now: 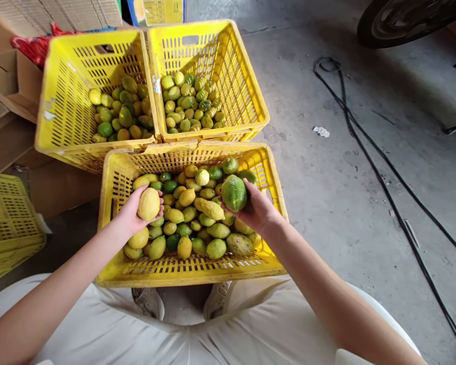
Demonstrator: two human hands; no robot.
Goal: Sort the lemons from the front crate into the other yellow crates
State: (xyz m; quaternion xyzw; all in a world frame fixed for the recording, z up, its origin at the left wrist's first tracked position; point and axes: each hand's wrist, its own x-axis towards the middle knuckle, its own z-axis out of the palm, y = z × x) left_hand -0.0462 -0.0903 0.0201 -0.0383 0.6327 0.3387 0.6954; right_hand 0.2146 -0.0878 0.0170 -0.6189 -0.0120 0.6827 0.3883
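Note:
A yellow plastic crate point(114, 253) sits on the floor between my knees, holding several green and yellow citrus fruits. My left hand point(131, 215) is closed around a yellow fruit point(149, 204), held just above the pile at the crate's left side. My right hand point(256, 208) grips a larger green fruit point(234, 192) over the crate's right side. Two more yellow crates stand behind it: the left one point(61, 111) holds larger greenish-yellow fruits, and the right one point(247, 86) holds smaller fruits.
Cardboard boxes point(11, 86) are stacked at the left, with another yellow crate point(7, 223) below them. Black cables point(368, 152) run across the concrete floor at the right. A vehicle tyre point(399, 20) shows at the top right.

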